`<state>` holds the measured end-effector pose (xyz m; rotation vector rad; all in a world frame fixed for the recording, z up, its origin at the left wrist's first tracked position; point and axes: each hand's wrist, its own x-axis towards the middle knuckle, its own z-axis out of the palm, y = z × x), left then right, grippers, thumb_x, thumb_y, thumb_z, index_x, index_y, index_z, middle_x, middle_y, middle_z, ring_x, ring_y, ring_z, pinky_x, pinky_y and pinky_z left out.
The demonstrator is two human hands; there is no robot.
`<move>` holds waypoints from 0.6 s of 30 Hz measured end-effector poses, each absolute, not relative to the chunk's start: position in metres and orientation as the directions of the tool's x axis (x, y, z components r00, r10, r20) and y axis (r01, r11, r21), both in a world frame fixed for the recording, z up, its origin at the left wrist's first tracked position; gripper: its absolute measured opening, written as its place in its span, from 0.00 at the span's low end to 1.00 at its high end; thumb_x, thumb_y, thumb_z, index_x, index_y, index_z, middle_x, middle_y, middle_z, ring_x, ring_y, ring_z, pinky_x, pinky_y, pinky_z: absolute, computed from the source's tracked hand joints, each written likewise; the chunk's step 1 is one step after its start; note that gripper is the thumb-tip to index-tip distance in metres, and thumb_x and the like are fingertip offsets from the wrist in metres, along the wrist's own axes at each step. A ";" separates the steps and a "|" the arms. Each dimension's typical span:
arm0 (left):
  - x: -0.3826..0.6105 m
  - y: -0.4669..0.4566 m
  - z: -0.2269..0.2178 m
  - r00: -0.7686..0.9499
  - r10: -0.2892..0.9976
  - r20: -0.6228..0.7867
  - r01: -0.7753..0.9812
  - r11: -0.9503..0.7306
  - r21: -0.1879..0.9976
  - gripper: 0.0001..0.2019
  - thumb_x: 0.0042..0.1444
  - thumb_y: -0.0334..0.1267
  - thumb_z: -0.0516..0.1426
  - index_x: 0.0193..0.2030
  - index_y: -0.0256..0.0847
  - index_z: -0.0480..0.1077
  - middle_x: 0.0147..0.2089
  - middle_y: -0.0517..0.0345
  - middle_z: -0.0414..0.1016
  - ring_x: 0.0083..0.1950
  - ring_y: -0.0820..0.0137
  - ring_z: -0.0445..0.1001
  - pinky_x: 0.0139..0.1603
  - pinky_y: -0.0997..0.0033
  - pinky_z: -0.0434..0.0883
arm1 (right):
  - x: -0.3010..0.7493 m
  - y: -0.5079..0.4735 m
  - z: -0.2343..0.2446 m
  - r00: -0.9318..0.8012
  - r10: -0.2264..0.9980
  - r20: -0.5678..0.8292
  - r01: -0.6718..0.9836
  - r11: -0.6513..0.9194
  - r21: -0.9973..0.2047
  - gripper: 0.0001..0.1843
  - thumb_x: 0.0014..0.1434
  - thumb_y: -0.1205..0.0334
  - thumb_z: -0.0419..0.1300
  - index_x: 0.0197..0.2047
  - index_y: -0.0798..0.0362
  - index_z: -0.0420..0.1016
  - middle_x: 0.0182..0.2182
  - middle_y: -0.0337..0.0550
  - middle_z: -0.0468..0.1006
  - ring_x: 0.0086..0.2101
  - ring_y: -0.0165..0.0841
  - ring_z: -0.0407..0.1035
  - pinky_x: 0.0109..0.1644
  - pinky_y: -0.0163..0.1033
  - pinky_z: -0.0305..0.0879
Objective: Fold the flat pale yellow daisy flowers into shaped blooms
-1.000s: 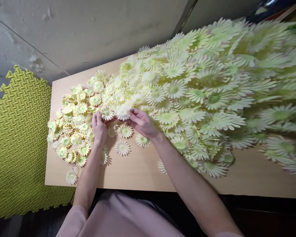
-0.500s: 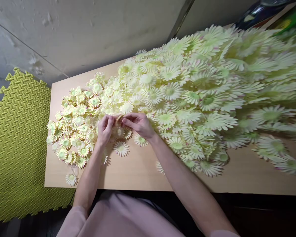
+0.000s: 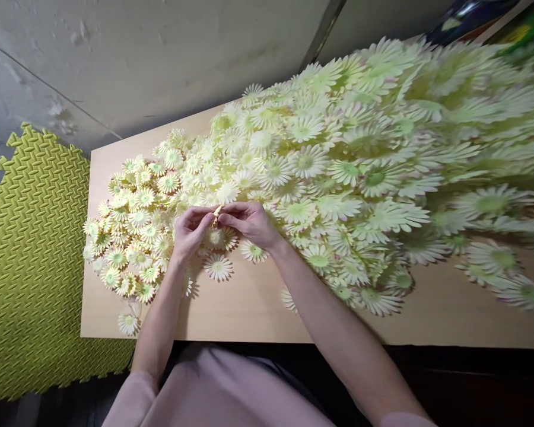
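Observation:
Between my two hands is a small pale yellow artificial flower [image 3: 216, 214], seen edge-on, its petals partly covered by my fingers. My left hand [image 3: 191, 231] pinches it from the left with thumb and fingers. From the other side my right hand [image 3: 253, 224] also closes thumb and index finger on it. Below them, single white-and-yellow daisy heads [image 3: 218, 268] lie on the wooden table [image 3: 244, 314]. A heap of smaller daisy heads [image 3: 137, 219] spreads to the left of my left hand.
A large pile of bigger daisy heads [image 3: 347, 172] covers the table's middle and right. Yellow foam matting [image 3: 31, 267] stands along the left end, and a grey wall [image 3: 182, 53] runs behind. Dark and green packages [image 3: 471, 21] sit at the far right back.
My left hand has moved slightly right, and its fingertips now meet the small flower beside my right hand's. The flower has turned more upright between the fingers.

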<state>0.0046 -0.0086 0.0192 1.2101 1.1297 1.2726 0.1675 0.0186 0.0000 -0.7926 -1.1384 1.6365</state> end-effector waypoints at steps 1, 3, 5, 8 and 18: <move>0.004 -0.009 0.019 0.004 0.998 0.058 -0.059 -0.058 0.997 0.12 0.53 0.46 0.65 0.40 0.41 0.78 0.46 0.51 0.83 0.44 0.68 0.81 0.46 0.70 0.75 | 0.168 0.019 0.000 -0.334 0.943 0.007 -0.340 -0.114 -0.934 0.14 0.46 0.53 0.75 0.35 0.50 0.85 0.30 0.40 0.84 0.29 0.32 0.76 0.37 0.38 0.75; 0.004 -0.009 0.018 0.004 0.998 0.055 -0.059 -0.055 0.997 0.13 0.53 0.46 0.65 0.40 0.41 0.78 0.46 0.51 0.83 0.44 0.68 0.81 0.45 0.69 0.76 | 0.168 0.018 0.001 -0.334 0.942 0.002 -0.340 -0.118 -0.933 0.13 0.47 0.53 0.74 0.35 0.50 0.85 0.30 0.40 0.84 0.29 0.32 0.76 0.37 0.38 0.75; 0.004 -0.009 0.017 0.008 0.999 0.052 -0.063 -0.052 0.997 0.13 0.53 0.46 0.65 0.40 0.41 0.78 0.46 0.51 0.83 0.44 0.68 0.81 0.46 0.69 0.76 | 0.169 0.018 0.002 -0.339 0.941 0.005 -0.336 -0.116 -0.935 0.13 0.48 0.53 0.73 0.36 0.49 0.85 0.30 0.40 0.84 0.30 0.32 0.76 0.38 0.38 0.75; 0.004 -0.009 0.017 0.012 0.999 0.047 -0.077 -0.046 0.996 0.13 0.53 0.46 0.65 0.40 0.40 0.78 0.47 0.50 0.82 0.44 0.68 0.81 0.46 0.69 0.76 | 0.170 0.018 0.002 -0.353 0.935 0.023 -0.341 -0.105 -0.934 0.13 0.49 0.53 0.73 0.37 0.49 0.85 0.31 0.41 0.84 0.30 0.32 0.77 0.39 0.38 0.75; 0.004 -0.009 0.019 -0.001 0.999 0.042 -0.048 -0.042 0.998 0.13 0.53 0.47 0.65 0.40 0.41 0.78 0.46 0.50 0.83 0.44 0.68 0.81 0.47 0.68 0.75 | 0.169 0.019 0.000 -0.357 0.934 0.031 -0.364 -0.109 -0.925 0.13 0.49 0.54 0.73 0.38 0.48 0.85 0.32 0.41 0.84 0.31 0.31 0.77 0.39 0.36 0.75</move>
